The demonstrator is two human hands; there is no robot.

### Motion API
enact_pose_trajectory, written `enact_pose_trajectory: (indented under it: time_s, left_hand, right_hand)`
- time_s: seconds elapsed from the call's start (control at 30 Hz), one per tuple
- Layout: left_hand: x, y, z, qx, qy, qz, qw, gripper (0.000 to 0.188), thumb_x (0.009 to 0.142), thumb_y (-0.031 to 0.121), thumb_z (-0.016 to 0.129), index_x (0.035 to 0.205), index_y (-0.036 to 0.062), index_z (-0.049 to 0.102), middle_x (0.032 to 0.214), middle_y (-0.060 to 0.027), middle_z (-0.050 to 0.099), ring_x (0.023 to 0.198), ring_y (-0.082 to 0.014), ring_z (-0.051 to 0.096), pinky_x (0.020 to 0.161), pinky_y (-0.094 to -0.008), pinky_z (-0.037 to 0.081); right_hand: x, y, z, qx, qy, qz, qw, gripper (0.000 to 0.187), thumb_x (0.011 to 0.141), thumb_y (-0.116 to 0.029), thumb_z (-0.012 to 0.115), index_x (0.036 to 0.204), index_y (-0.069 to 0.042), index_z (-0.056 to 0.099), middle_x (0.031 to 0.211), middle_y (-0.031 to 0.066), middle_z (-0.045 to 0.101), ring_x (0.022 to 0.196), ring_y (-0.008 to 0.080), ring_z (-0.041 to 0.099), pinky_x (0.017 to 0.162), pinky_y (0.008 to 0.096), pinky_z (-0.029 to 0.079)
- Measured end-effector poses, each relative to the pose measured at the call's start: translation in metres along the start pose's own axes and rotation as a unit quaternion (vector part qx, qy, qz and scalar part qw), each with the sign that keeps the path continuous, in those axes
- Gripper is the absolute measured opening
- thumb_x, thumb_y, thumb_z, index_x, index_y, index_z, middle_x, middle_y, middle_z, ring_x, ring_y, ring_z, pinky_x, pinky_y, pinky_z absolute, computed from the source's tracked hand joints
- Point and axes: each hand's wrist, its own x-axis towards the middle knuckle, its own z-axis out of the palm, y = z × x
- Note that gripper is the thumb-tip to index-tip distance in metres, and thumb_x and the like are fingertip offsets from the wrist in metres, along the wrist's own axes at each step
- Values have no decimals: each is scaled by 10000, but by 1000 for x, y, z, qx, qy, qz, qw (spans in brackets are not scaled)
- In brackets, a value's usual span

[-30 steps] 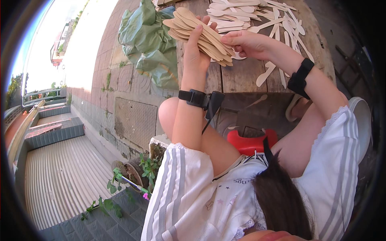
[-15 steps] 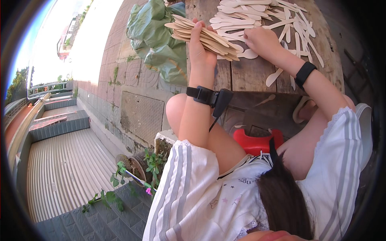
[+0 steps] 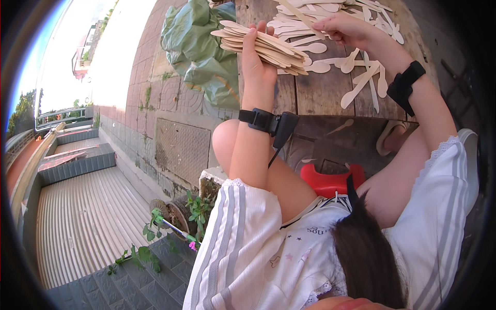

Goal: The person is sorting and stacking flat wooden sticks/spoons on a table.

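My left hand (image 3: 258, 67) is closed around a thick bundle of flat wooden cutlery (image 3: 261, 49), held above the near left part of the wooden table (image 3: 323, 95). The pieces lie stacked lengthwise, ends to the left and right. My right hand (image 3: 345, 30) is raised over the table with a single wooden utensil (image 3: 299, 15) between its fingers; this piece slants up to the left, and its far end leaves the picture. Under and around both hands lie many loose wooden spoons (image 3: 350, 62) and other flat pieces, some crossing one another.
A crumpled green plastic bag (image 3: 199, 57) stands against the table's left side. Below the table edge a red plastic stool (image 3: 330, 180) shows between my legs. A fallen spoon (image 3: 341, 126) lies on the ground. A potted plant (image 3: 181, 214) is at my left.
My right hand has lifted from the loose pieces and moved up and right, now with one utensil in it. Several spoons near it have shifted. My left hand stays almost still.
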Motion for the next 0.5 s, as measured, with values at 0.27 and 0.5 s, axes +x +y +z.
enact_pose_trajectory:
  time_s: [0.27,0.5]
  left_hand:
    - [-8,-7,10,32,-138,-57,988,451,885,155,555,1298,64,398,1267,-121,500,1147,-269,492,993,-414,415]
    - [-11,-20,7,151,-128,-33,980,424,867,147,595,1243,57,421,1063,-78,570,926,-211,579,854,-396,496]
  right_hand:
    - [-15,-10,16,102,-177,65,977,227,802,-337,688,734,-176,544,579,-96,333,531,48,268,535,228,211]
    - [-15,-15,28,78,-163,25,983,263,809,-367,653,687,-183,509,610,-82,347,569,59,304,558,233,249]
